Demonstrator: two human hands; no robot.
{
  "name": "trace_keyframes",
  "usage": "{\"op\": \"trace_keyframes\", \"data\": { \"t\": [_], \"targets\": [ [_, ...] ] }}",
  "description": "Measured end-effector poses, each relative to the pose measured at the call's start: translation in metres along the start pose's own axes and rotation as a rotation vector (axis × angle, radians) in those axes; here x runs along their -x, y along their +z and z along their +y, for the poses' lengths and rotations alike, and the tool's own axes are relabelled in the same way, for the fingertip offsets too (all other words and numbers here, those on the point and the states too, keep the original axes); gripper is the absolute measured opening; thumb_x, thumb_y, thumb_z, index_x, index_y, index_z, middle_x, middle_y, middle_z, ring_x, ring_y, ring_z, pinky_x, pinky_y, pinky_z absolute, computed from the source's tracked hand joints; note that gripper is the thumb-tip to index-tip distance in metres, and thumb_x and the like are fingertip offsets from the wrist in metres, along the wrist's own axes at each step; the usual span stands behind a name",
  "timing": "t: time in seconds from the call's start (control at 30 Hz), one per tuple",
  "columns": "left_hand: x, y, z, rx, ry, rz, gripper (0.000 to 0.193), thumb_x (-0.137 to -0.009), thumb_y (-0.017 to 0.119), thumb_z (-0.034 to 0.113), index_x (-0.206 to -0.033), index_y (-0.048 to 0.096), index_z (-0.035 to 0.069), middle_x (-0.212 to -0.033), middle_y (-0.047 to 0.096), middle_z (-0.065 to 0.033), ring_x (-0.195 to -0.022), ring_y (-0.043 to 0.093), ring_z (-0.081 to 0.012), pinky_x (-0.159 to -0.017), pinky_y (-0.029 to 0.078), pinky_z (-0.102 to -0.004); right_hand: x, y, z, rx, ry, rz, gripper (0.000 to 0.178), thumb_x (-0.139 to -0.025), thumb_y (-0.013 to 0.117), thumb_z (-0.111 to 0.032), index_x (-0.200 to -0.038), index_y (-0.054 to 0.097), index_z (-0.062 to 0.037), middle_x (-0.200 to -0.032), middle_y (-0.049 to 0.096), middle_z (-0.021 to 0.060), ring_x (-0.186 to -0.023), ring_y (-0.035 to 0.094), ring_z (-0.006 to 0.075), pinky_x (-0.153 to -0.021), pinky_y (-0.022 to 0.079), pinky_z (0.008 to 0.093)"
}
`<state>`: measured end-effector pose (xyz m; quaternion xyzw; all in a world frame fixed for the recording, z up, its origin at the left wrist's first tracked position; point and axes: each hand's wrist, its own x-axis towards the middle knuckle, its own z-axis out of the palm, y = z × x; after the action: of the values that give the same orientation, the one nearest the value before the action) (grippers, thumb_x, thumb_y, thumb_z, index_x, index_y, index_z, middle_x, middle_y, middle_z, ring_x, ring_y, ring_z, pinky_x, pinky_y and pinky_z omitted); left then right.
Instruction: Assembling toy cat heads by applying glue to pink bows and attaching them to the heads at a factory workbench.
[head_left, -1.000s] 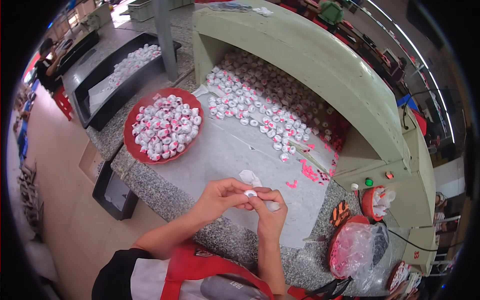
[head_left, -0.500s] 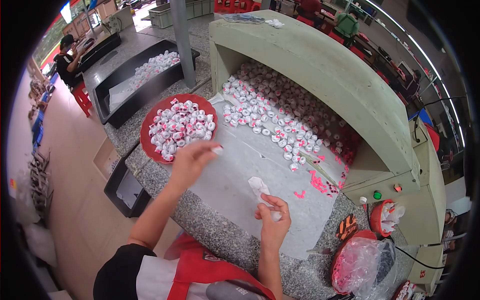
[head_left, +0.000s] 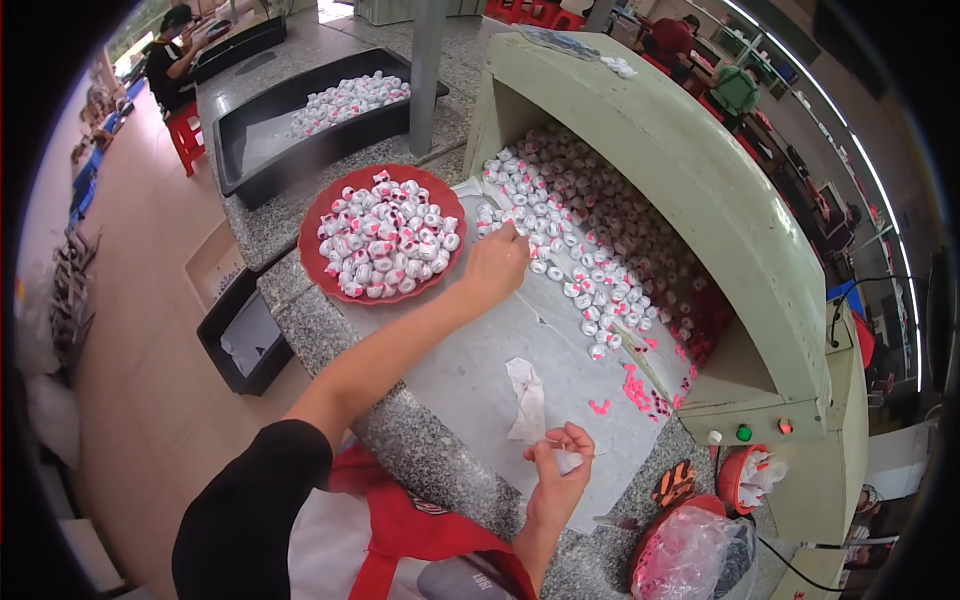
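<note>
Wrapped pieces (head_left: pixel 560 230): heaped in the green machine's (head_left: pixel 700 200) mouth on the desk (head_left: pixel 420 440).
Red tray (head_left: pixel 318 215): full, leftmost.
Left hand (head_left: pixel 497 262): fingers together, pinching at the heap's edge.
Right hand (head_left: pixel 556 480): pinched on a white wrapper (head_left: pixel 527 400).
Risk: a loose pinch could drop the piece.

Your white paper wrapper (head_left: pixel 527 400) lies crumpled, flat on the counter (head_left: pixel 400 440), one end pinched at your right hand (head_left: pixel 556 468). Small white-and-pink wrapped pieces (head_left: pixel 560 215) lie loosely heaped under the green hood (head_left: pixel 680 170), touching your left hand (head_left: pixel 497 265).
</note>
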<state>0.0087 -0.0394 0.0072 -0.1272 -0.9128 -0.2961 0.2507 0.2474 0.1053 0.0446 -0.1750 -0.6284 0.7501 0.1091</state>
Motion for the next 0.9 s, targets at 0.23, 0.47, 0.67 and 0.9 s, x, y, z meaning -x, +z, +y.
{"op": "trace_keyframes", "data": {
  "t": [0.23,0.47,0.67,0.9],
  "targets": [
    [0.034,-0.025,0.001,0.25,-0.106,-0.306,0.017,-0.066,0.06,0.002,-0.082,0.063,0.006,-0.085,0.057,-0.0084,-0.08,0.056,-0.0263,-0.068,0.048,-0.036,0.001,-0.007,-0.005,-0.042,-0.065,-0.183,0.038,-0.073,0.049,0.009,-0.109,0.04,-0.0017,-0.089,0.047,0.0069,-0.078,0.054,0.0155,-0.074,0.048,0.0327],
    [0.05,-0.045,0.004,0.094,0.011,-0.366,0.025,-0.07,0.064,0.007,-0.095,0.062,0.007,-0.088,0.06,-0.0078,-0.073,0.058,-0.0215,-0.066,0.048,-0.0312,0.009,-0.018,0.004,-0.058,-0.028,-0.127,0.038,-0.074,0.051,0.009,-0.109,0.039,-0.002,-0.09,0.048,0.0082,-0.085,0.054,0.0172,-0.081,0.046,0.0339],
    [0.089,-0.076,0.074,1.821,-0.845,-0.749,0.03,-0.081,0.056,0.003,-0.111,0.054,0.0,-0.1,0.059,-0.0104,-0.083,0.06,-0.0162,-0.071,0.049,-0.0266,0.001,-0.022,-0.026,-0.079,-0.084,-0.01,0.022,-0.076,0.057,0.0,-0.096,0.047,0.0027,-0.082,0.061,0.0151,-0.063,0.058,0.0172,-0.059,0.05,0.0258],
    [0.095,-0.093,0.119,1.675,-0.617,-0.775,0.034,-0.08,0.055,-0.001,-0.113,0.051,-0.001,-0.113,0.053,-0.0146,-0.092,0.059,-0.0215,-0.08,0.049,-0.0311,0.01,-0.023,-0.055,-0.159,-0.263,0.281,0.03,-0.077,0.056,-0.018,-0.098,0.049,0.0019,-0.064,0.05,0.0037,-0.047,0.038,0.0061,-0.042,0.028,0.0182]
  ]
}}
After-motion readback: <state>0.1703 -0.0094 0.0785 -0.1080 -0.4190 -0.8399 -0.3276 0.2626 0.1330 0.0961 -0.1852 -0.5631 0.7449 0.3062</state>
